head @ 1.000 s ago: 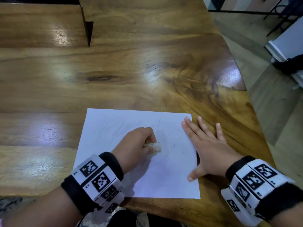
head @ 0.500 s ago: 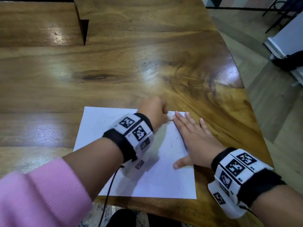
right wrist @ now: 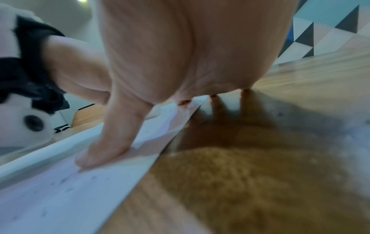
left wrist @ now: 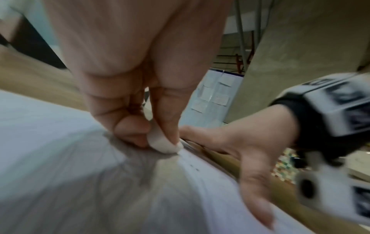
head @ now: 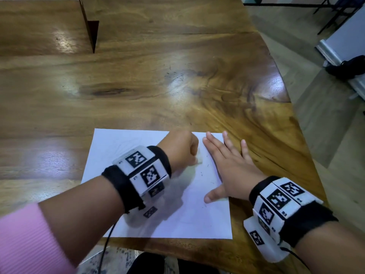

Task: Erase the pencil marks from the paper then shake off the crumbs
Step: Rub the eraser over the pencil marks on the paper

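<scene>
A white sheet of paper [head: 118, 155] lies near the front edge of the wooden table [head: 177, 86], with faint pencil strokes and dark crumbs [head: 207, 167] on its right part. My left hand [head: 179, 149] pinches a small white eraser [left wrist: 163, 143] between thumb and fingers and presses it on the paper [left wrist: 50, 142] near its far right corner. My right hand [head: 229, 165] lies flat with fingers spread, half on the paper's right edge and half on the wood; its thumb [right wrist: 108, 142] presses the sheet [right wrist: 50, 197] down.
The table's right edge [head: 296, 119] curves away close beside my right hand, with floor beyond it. A dark wooden divider [head: 89, 26] stands at the far left. A black cable [head: 107, 246] hangs from my left wrist over the front edge.
My left hand went from the paper's middle up to its far right corner, and has now drawn back a little toward me with the eraser. My right hand stays flat on the edge.
</scene>
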Demonstrator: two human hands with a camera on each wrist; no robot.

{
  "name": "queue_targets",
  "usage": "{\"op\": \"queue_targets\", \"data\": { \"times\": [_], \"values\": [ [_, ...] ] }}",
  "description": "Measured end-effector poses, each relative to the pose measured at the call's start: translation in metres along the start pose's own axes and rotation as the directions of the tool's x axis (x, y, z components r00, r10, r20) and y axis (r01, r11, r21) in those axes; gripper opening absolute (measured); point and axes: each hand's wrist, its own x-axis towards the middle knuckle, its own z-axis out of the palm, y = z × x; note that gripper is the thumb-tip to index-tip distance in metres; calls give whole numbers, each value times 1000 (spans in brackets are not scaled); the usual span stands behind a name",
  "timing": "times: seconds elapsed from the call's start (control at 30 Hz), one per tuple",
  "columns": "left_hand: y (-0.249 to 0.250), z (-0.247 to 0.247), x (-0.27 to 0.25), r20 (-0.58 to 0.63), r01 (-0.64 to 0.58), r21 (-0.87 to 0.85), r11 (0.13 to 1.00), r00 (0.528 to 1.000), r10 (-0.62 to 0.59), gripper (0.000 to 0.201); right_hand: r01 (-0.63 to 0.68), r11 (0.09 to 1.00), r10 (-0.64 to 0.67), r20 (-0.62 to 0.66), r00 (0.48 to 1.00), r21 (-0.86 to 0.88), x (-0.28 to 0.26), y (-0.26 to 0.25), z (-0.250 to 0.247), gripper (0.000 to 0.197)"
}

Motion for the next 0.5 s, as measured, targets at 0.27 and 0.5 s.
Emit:
{"op": "queue_targets", "data": {
  "times": [0.27,0.5],
  "values": [
    [9,3,4,-167,58,-35,998,984,-63,14,-6,1000,6,8,1000,-1,0,0,0,140],
    [11,-2,8,-142,40,-2,999,989,-40,9,-14,1000,14,26,1000,-12,0,-1,0,141]
  ]
}}
